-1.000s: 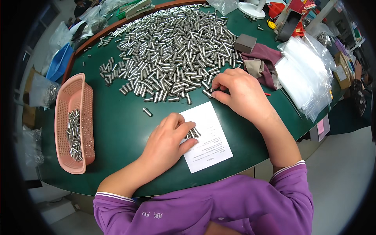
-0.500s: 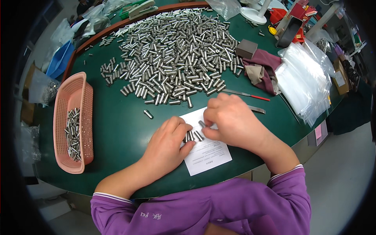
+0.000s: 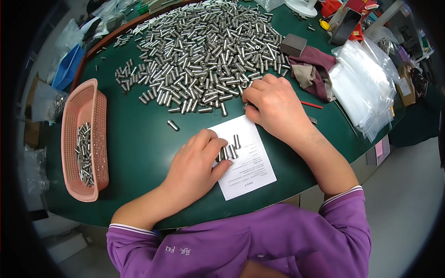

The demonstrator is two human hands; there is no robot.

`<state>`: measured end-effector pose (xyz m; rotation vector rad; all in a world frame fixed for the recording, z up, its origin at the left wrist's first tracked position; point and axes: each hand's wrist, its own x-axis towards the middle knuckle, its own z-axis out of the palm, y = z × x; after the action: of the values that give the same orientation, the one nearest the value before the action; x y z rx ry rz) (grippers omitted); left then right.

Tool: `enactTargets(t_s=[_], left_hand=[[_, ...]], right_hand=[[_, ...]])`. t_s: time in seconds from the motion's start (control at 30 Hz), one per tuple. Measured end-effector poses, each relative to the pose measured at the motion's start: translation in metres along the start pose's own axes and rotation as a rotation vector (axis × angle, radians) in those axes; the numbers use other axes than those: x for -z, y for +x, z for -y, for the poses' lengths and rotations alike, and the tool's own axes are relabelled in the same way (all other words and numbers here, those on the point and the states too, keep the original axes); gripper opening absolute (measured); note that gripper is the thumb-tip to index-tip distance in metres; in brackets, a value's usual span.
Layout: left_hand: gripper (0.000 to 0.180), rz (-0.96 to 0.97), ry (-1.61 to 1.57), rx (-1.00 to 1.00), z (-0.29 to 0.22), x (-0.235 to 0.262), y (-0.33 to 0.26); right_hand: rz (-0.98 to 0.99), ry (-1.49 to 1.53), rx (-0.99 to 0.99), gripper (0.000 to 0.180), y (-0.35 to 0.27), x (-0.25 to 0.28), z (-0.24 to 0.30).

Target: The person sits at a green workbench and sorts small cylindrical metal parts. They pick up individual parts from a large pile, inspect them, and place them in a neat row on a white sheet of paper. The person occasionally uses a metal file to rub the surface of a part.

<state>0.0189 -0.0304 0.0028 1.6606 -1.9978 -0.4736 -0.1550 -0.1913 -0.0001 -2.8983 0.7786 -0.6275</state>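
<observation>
Several pins (image 3: 233, 151) — on paper (image 3: 249, 163); fingers (image 3: 215, 146) alongside

a pile of pins (image 3: 208, 60) spreads over the far middle of the table (image 3: 139, 157). left of it, and nearer, is a basket (image 3: 102, 143) with small pins (image 3: 84, 153) inside. a sheet (image 3: 250, 169) lies before the pile, with a short row of pins (image 3: 233, 151) on it, beside the left hand (image 3: 197, 157), which overlaps the sheet's left edge. a lone pin (image 3: 173, 125) lies between pile and left hand. the right hand (image 3: 276, 104) is behind the sheet, at the pile's near right edge. right of the pile lie a block (image 3: 293, 45), a cloth (image 3: 320, 62) and, farther right, plastic bags (image 3: 364, 88).
</observation>
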Motion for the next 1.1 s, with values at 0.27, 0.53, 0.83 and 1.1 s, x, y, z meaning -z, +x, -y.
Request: enactTargets(t_s=[0.27, 0.53, 0.83, 1.1], left_hand=[[0.037, 0.014, -0.018, 0.027, -0.001, 0.000, 0.001], [0.039, 0.041, -0.113, 0.083, -0.001, 0.001, 0.001], [0.035, 0.070, -0.094, 0.082, 0.001, 0.005, -0.001], [0.035, 0.046, -0.052, 0.043, 0.000, 0.003, 0.000]], right_hand=[[0.054, 0.046, 0.070, 0.015, -0.003, 0.007, -0.001], [-0.007, 0.085, 0.086, 0.012, 0.003, -0.009, -0.003], [0.074, -0.032, 0.070, 0.018, -0.002, -0.003, 0.004], [-0.061, 0.075, 0.068, 0.011, -0.003, -0.007, -0.003]])
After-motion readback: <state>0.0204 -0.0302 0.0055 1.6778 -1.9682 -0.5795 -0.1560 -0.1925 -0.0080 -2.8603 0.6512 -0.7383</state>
